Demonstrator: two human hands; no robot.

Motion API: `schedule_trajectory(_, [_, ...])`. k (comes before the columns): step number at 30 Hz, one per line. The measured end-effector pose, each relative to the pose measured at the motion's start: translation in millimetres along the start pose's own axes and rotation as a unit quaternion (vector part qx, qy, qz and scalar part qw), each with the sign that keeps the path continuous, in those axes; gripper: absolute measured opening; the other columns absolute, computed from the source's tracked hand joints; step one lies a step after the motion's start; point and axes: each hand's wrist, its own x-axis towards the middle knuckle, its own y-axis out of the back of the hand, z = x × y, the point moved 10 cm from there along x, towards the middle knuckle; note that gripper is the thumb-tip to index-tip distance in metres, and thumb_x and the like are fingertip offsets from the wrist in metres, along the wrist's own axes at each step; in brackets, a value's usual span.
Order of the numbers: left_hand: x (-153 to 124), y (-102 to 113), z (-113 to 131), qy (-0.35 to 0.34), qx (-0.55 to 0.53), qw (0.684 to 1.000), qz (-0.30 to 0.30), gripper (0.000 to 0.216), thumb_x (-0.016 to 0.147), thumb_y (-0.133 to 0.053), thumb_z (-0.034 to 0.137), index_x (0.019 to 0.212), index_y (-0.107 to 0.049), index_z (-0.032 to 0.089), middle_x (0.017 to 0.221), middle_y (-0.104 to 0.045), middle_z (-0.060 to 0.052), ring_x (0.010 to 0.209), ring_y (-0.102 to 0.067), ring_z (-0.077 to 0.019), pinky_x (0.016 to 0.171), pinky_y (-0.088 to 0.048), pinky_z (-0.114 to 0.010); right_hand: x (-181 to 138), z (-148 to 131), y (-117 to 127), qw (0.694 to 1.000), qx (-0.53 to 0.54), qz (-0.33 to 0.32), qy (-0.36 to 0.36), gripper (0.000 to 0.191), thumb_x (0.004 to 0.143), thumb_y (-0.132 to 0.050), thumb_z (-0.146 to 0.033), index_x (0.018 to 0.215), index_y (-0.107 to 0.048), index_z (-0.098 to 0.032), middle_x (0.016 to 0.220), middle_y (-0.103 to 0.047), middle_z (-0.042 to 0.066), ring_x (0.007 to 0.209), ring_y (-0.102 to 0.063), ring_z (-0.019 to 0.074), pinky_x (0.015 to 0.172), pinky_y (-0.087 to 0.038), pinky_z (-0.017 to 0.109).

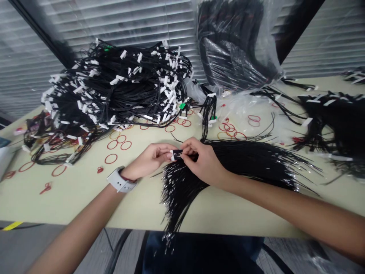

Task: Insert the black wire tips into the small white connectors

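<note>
Between finger and thumb, my left hand (154, 158) grips a small white connector (172, 155) with black wires in it. My right hand (203, 160) is closed just beside it, pinching the black wires (177, 154) that run out of the connector. Under and behind both hands lies a thick bundle of loose black wires (245, 158) with shiny metal ends, some hanging over the table's front edge. A grey-white watch band (121, 179) circles my left wrist. The fingertips of my right hand partly hide the wires.
A large heap of black cables with white connectors (131, 91) sits at the back left. Red rubber bands (111, 158) are scattered over the table (85, 198). Behind stands a plastic bag of black wires (234, 45). More connector cables (336, 121) lie at the right.
</note>
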Motion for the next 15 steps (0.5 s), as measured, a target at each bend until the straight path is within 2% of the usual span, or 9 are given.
schedule_trajectory(8, [0.2, 0.0, -0.1, 0.002, 0.001, 1.000, 0.002, 0.018, 0.082, -0.052, 0.012, 0.096, -0.064, 0.012, 0.084, -0.067, -0.006, 0.073, -0.058, -0.0129, 0.069, -0.048, -0.027, 0.2, 4.4, 1.2, 1.000, 0.014, 0.012, -0.012, 0.011, 0.077, -0.051, -0.011, 0.085, -0.048, -0.018, 0.067, -0.056, -0.003, 0.062, -0.055, 0.0090, 0.062, -0.044, 0.022])
schedule_trajectory(15, [0.0, 2.5, -1.8, 0.008, 0.014, 1.000, 0.012, 0.017, 0.082, -0.053, 0.013, 0.095, -0.063, 0.012, 0.085, -0.067, -0.006, 0.075, -0.059, -0.0136, 0.070, -0.048, -0.027, 0.7, 6.2, 1.1, 1.000, 0.005, 0.012, -0.016, 0.021, 0.074, -0.052, -0.010, 0.091, -0.044, -0.018, 0.067, -0.058, -0.003, 0.062, -0.056, 0.0101, 0.063, -0.045, 0.023])
